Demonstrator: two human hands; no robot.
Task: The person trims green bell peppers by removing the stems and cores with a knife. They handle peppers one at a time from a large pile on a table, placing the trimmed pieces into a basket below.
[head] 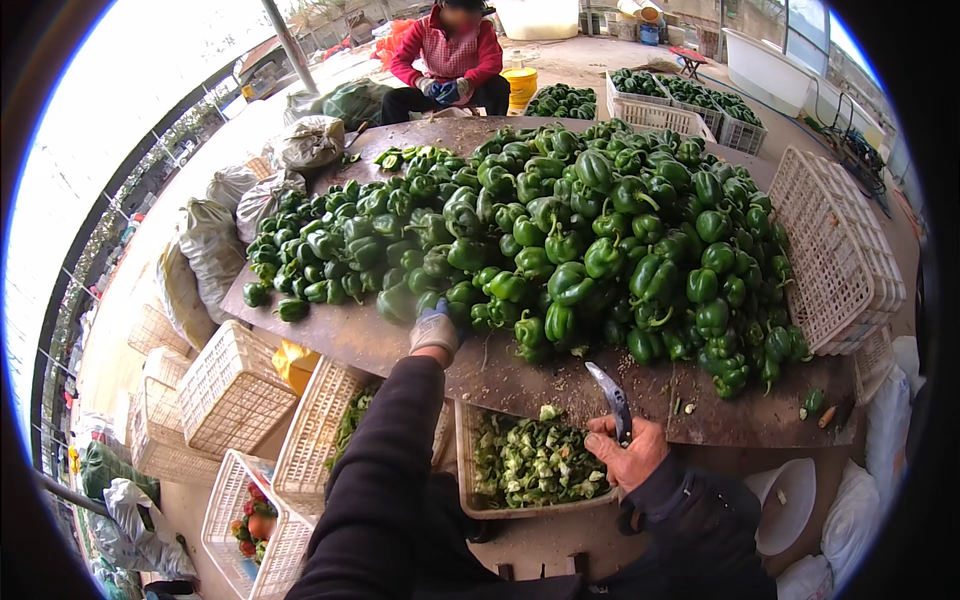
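A large heap of green bell peppers (pixel 570 225) covers much of the brown table (pixel 510 382). My left hand (pixel 436 330), in a white and blue work glove, reaches to the near edge of the heap; its fingertips touch or nearly touch the peppers, and whether it holds one is hidden. Bare, my right hand (pixel 628 450) grips a curved knife (pixel 613 397) by its handle, blade pointing up and left over the table's front edge. Below that edge, between my arms, a crate of pepper cores and trimmings (pixel 536 461) stands close to my right hand.
Empty plastic crates (pixel 236 390) and full sacks (pixel 214 244) stand at the left. Stacked crates (pixel 836 247) lean at the table's right end. A co-worker (pixel 454 52) in red sits across the table. Crates of peppers (pixel 679 94) stand behind. A white bucket (pixel 784 502) lies low right.
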